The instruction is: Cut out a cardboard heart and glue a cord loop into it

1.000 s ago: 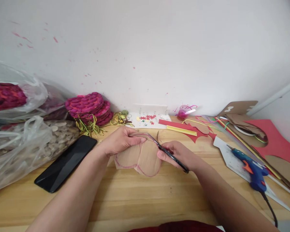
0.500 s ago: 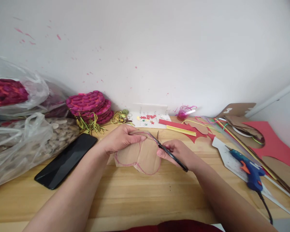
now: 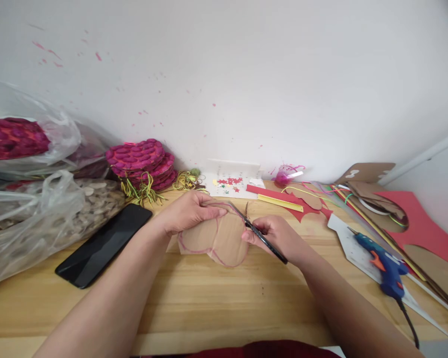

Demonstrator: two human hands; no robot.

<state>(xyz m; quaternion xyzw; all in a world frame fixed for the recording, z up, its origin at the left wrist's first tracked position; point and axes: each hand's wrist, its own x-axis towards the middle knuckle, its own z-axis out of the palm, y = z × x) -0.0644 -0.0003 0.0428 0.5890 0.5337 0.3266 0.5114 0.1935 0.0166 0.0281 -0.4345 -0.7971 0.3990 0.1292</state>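
Observation:
My left hand [image 3: 188, 213] pinches the top edge of a brown cardboard piece [image 3: 218, 239] with a pink outline drawn on it, held just above the wooden table [image 3: 209, 303]. My right hand [image 3: 278, 236] is closed round the black handles of a pair of scissors [image 3: 259, 233]. The scissor blades are parted and sit at the cardboard's upper right edge, along the pink line.
A black phone [image 3: 104, 243] lies to the left, beside plastic bags [image 3: 33, 219] of craft pieces. Pink woven mats [image 3: 142, 161] are stacked by the wall. To the right lie a blue glue gun [image 3: 384, 263], red paper [image 3: 423, 221], cardboard scraps and coloured strips.
Both hands with the cardboard and scissors keep nearly the same pose. The view has tilted slightly, so everything sits a little higher in the picture.

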